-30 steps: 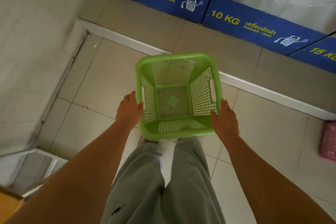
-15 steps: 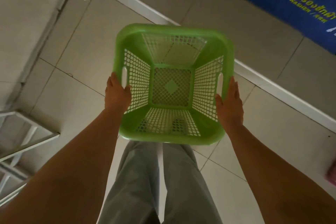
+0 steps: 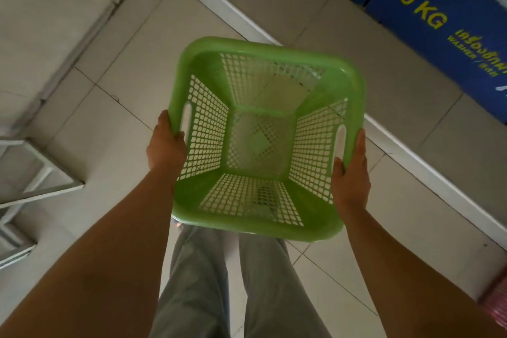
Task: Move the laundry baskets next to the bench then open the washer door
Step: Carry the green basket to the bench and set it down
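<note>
An empty green plastic laundry basket point(image 3: 274, 57) with latticed walls hangs in the air in front of my legs, above the tiled floor. My left hand point(image 3: 164, 147) grips its left rim beside the handle slot. My right hand point(image 3: 349, 175) holds the right rim by the other slot. A pink basket point(image 3: 498, 302) shows only as a sliver at the right edge. The blue base panels of the washers point(image 3: 439, 16), marked 10 KG, run along the top right; no washer door is in view.
A raised tiled step with a white edge point(image 3: 428, 170) runs diagonally in front of the washers. A white metal frame point(image 3: 41, 189), perhaps the bench's legs, stands at the left by the wall. Tiled floor lies between them.
The green basket has risen from the floor and come closer to me, held in both hands. The view has swung left and down, so the washer drum has left the frame.
</note>
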